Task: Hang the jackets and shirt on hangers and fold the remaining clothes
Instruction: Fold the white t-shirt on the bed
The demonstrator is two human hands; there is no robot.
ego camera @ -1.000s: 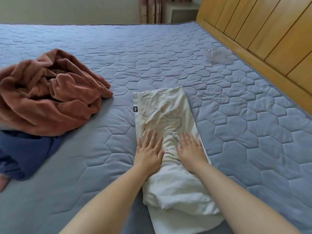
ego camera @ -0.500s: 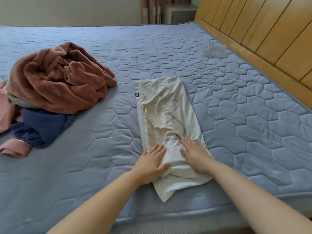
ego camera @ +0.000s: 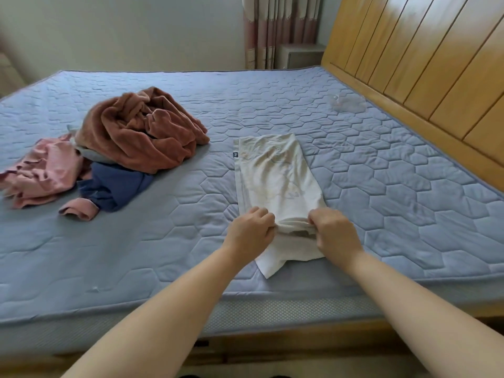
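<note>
A cream T-shirt [ego camera: 275, 173], folded into a long narrow strip, lies on the blue quilted mattress [ego camera: 381, 186] near its front edge. My left hand [ego camera: 251, 231] grips the strip's near left side and my right hand [ego camera: 331, 231] grips its near right side, both with curled fingers, and the cloth bunches up between them. A loose white end sticks out below my hands. To the left lies a pile of clothes: a rust-brown fleece garment [ego camera: 144, 129] on top, a navy garment [ego camera: 114, 186] under it, and a pink garment [ego camera: 43, 170] at the far left.
A wooden headboard [ego camera: 425, 66] runs along the right side of the bed. A crumpled clear plastic bag [ego camera: 347, 102] lies near it. Curtains [ego camera: 275, 28] and a small cabinet [ego camera: 302, 55] stand behind the far corner. The mattress front edge is just below my forearms.
My hands slid down the T-shirt toward me and went from pressing flat to gripping its near end. The view pulled back, showing more of the clothes pile.
</note>
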